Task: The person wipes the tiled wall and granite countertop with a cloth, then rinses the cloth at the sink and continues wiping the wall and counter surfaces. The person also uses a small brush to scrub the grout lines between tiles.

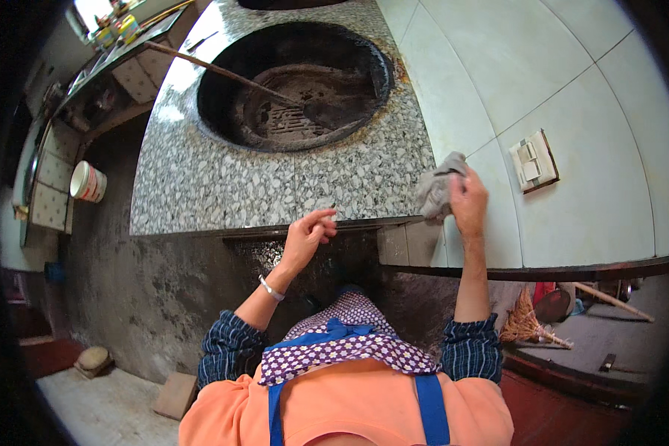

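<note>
My right hand (469,203) grips a crumpled grey cloth (435,192) at the right front corner of the speckled stone stove top (217,184), beside the tiled wall. At the front edge of the stove is my left hand (312,231), its fingers loosely curled. A tiny dark bit shows by its fingertip; whether the fingers hold it is unclear. Beyond my hands, a large round stove opening (290,120) has a sooty rim and ash around a grate (290,120). A long stick-like handle (217,69) leans out of it over the left rim, its lower end in the dark hollow.
A wall switch (534,161) sits on the white tiled wall (557,83) to the right. A white bucket (88,182) stands left on the dark floor. Low at right lies a straw broom (527,320). A brick-like block (175,396) is at lower left.
</note>
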The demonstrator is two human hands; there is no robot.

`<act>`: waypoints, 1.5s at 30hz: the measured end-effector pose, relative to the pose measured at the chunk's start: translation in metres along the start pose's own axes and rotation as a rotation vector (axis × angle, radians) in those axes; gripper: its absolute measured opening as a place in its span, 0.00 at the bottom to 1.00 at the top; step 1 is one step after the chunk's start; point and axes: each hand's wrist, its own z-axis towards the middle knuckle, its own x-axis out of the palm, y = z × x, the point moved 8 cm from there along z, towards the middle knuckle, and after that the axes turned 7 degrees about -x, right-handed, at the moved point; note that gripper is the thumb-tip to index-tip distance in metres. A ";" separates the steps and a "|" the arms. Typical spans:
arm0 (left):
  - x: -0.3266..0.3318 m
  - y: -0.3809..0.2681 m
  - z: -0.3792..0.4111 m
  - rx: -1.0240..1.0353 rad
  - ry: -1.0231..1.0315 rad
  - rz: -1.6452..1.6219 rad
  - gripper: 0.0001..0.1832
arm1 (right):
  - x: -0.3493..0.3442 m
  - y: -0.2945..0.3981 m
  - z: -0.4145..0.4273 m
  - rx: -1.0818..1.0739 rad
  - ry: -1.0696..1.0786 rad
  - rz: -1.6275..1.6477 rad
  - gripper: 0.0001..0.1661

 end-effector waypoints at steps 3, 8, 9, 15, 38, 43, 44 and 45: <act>-0.017 0.030 -0.002 -0.065 0.019 0.015 0.18 | 0.082 -0.069 -0.012 0.113 0.525 -0.311 0.31; -0.060 0.068 -0.019 -0.301 -0.151 -0.042 0.15 | 0.157 -0.108 -0.042 -0.090 0.349 -0.454 0.26; -0.066 0.072 -0.024 -0.336 -0.173 -0.051 0.15 | 0.166 -0.114 -0.039 -0.058 0.289 -0.393 0.24; -0.067 0.073 0.004 -0.539 -0.182 -0.161 0.15 | 0.224 -0.160 0.048 -0.095 0.209 -0.388 0.17; -0.148 0.079 -0.012 -0.460 -0.093 -0.212 0.13 | 0.212 -0.162 0.064 -0.157 0.187 -0.477 0.21; -0.198 0.093 -0.057 -0.436 -0.223 -0.270 0.12 | 0.267 -0.013 0.024 -0.093 0.117 -0.262 0.20; -0.206 0.097 -0.068 -0.441 -0.243 -0.288 0.12 | 0.287 0.039 0.013 -0.131 0.110 -0.131 0.17; -0.212 0.098 -0.075 -0.437 -0.259 -0.308 0.12 | 0.302 0.091 0.003 -0.165 0.105 -0.009 0.15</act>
